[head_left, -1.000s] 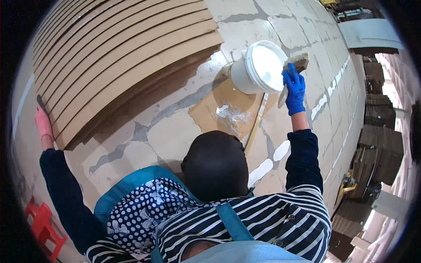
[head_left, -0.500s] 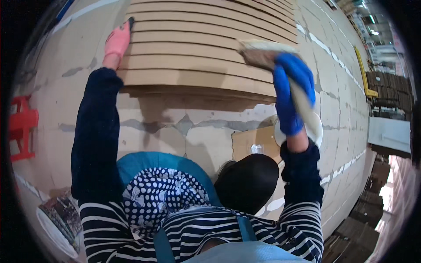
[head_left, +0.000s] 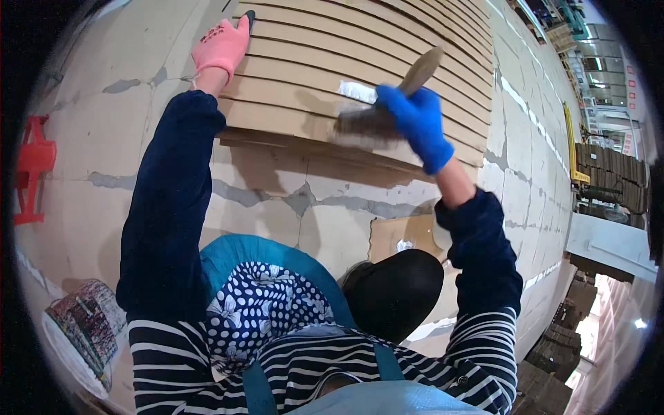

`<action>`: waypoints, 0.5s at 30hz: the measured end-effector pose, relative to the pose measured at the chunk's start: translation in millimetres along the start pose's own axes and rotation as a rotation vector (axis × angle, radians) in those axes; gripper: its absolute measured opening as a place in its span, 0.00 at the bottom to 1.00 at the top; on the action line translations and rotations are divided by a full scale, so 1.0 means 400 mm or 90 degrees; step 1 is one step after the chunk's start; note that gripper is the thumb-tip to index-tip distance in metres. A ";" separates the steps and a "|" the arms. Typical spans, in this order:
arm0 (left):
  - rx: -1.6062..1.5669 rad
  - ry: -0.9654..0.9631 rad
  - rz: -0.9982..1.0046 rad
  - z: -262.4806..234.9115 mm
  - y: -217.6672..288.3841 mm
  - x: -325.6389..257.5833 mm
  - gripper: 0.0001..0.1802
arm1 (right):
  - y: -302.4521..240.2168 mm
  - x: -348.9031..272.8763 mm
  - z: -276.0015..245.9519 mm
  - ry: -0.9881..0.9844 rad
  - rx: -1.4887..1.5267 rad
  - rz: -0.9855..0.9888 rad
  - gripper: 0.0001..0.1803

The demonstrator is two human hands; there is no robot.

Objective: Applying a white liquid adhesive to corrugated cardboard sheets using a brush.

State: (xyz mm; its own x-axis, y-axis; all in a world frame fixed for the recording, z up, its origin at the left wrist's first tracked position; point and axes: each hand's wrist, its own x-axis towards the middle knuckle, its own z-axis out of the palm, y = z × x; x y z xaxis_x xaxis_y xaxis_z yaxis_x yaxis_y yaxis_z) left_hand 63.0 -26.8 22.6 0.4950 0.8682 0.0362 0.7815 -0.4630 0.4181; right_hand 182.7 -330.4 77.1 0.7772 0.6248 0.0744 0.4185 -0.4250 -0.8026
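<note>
A wide brush with a wooden handle (head_left: 423,68) is in my right hand (head_left: 418,124), which wears a blue glove and is closed around it. Its dark bristles are smeared by motion over the near edges of a stack of overlapped cardboard sheets (head_left: 311,59). A shiny white patch (head_left: 357,91) shows beside the brush; I cannot tell what it is. At the stack's left edge, my left hand (head_left: 223,47) wears a pink glove with a dark thumb tip. The thumb lies on the sheets, while the other fingers bend down along the side, partly hidden.
A red plastic stool (head_left: 34,169) stands at the far left, and a printed tub (head_left: 79,332) at the lower left. Near my knee lies a cardboard piece (head_left: 387,242). Along the right are dark stacked cardboard (head_left: 609,169) and a white panel (head_left: 612,243).
My right hand has swung the brush leftward, down over the near sheets, with the handle now pointing away. My left hand has shifted right and farther along the stack's edge. The view has turned slightly.
</note>
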 end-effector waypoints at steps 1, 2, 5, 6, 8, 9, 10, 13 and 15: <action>-0.002 0.004 -0.001 -0.001 -0.004 0.003 0.36 | -0.019 0.037 -0.008 0.003 0.061 -0.026 0.18; 0.000 -0.001 0.000 -0.003 -0.008 0.005 0.36 | -0.047 0.102 -0.020 0.059 0.107 -0.074 0.17; -0.013 -0.005 0.015 0.011 0.014 0.011 0.35 | -0.082 0.336 -0.045 0.190 0.100 -0.179 0.17; -0.026 -0.004 0.019 0.019 0.019 0.008 0.35 | -0.070 0.352 -0.048 0.192 0.099 -0.186 0.17; -0.040 0.001 0.022 0.018 0.012 0.007 0.34 | -0.051 0.356 -0.014 0.204 -0.057 -0.156 0.18; -0.045 0.005 0.024 0.014 0.022 0.009 0.34 | -0.038 0.351 -0.010 0.212 -0.141 -0.140 0.19; -0.048 -0.005 0.020 0.009 0.017 0.008 0.34 | -0.023 0.311 0.009 0.161 -0.095 -0.115 0.19; -0.048 -0.023 0.010 -0.008 -0.010 0.005 0.34 | -0.013 0.099 0.047 -0.027 -0.014 -0.067 0.20; -0.040 -0.021 0.002 -0.013 -0.012 0.001 0.33 | -0.017 0.100 0.043 -0.049 0.011 -0.067 0.20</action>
State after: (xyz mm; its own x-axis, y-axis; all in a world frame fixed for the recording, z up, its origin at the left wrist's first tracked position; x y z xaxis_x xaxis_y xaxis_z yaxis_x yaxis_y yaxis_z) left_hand 57.5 -23.2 25.1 0.5108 0.8597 0.0077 0.7552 -0.4530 0.4737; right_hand 203.0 -291.2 75.5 0.6907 0.7141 0.1138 0.4869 -0.3430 -0.8033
